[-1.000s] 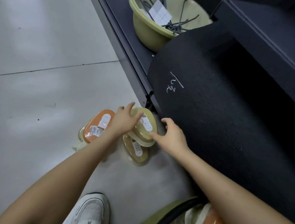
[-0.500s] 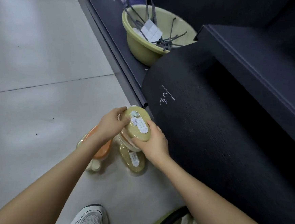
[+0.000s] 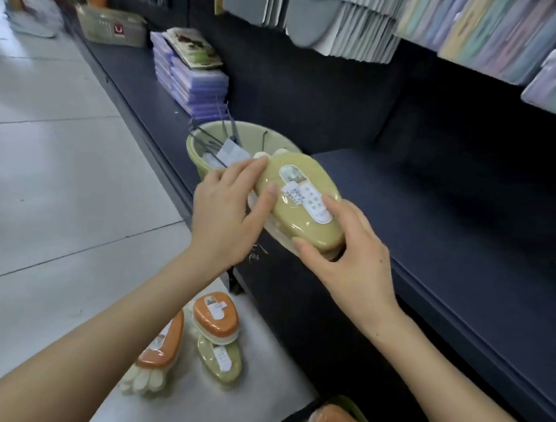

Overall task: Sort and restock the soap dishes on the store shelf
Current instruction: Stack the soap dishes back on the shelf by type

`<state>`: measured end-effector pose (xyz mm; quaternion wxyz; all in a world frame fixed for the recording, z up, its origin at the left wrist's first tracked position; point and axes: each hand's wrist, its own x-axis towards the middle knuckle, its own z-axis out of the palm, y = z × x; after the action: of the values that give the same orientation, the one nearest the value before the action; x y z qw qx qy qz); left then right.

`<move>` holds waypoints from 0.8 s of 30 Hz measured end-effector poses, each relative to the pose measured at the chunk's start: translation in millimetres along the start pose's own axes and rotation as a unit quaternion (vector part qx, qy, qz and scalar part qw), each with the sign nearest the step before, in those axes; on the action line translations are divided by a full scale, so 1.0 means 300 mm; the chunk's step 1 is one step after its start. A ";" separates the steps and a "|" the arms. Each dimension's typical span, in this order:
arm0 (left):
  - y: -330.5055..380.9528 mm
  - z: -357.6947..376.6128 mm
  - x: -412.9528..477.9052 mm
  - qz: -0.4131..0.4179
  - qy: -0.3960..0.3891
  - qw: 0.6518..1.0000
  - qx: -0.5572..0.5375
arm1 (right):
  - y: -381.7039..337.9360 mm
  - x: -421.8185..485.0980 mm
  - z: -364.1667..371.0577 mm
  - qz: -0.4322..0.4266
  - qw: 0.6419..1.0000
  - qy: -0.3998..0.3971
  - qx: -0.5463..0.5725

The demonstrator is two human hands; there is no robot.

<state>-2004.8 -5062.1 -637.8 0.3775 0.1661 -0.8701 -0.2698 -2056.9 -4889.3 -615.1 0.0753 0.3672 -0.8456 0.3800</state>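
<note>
An olive soap dish (image 3: 302, 227) is gripped at its ends by the left hand (image 3: 226, 213) and the right hand (image 3: 349, 263), above the front edge of the dark shelf (image 3: 436, 206). The print on its white label (image 3: 308, 197) is too blurred to be read.

Bright, even overhead light; dim shelf recess (image 3: 475, 133); motion blur and wide-angle bending at edges.

Pale grey floor (image 3: 56, 176) tiles with thin dark seams run beside a long dark navy shelf (image 3: 468, 232), its back panel equally dark. Above it hang grey and pastel packs (image 3: 483, 30) (blurred). Even light leaves soft sheen on the tiles.
</note>
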 end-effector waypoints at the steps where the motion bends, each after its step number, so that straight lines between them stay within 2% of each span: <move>1: 0.040 0.023 0.019 0.023 -0.007 1.000 -0.009 | 0.024 0.005 -0.057 0.012 1.000 0.014 -0.010; 5: 0.124 0.169 0.082 0.052 -0.047 0.998 -0.007 | 0.183 0.041 -0.242 0.112 0.992 0.053 -0.035; 8: 0.158 0.304 0.141 0.044 -0.099 0.994 0.022 | 0.320 0.063 -0.293 0.162 0.985 0.029 -0.044; 11: 0.177 0.419 0.204 0.009 -0.136 0.988 0.072 | 0.407 0.095 -0.282 0.151 0.988 0.005 -0.035; 16: 0.164 0.515 0.258 -0.046 -0.175 0.972 0.149 | 0.489 0.174 -0.259 0.152 0.987 0.008 -0.057; 20: 0.157 0.526 0.334 -0.056 -0.253 0.950 0.174 | 0.540 0.223 -0.242 0.134 0.980 0.011 -0.145; 24: 0.147 0.554 0.357 -0.036 -0.259 0.931 0.256 | 0.631 0.331 -0.239 0.133 0.986 0.027 -0.099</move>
<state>-2203.4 -5022.5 -645.3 0.0734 0.2129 -0.9706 -0.0855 -2267.6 -4811.6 -635.6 0.0832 0.2314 -0.9181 0.3109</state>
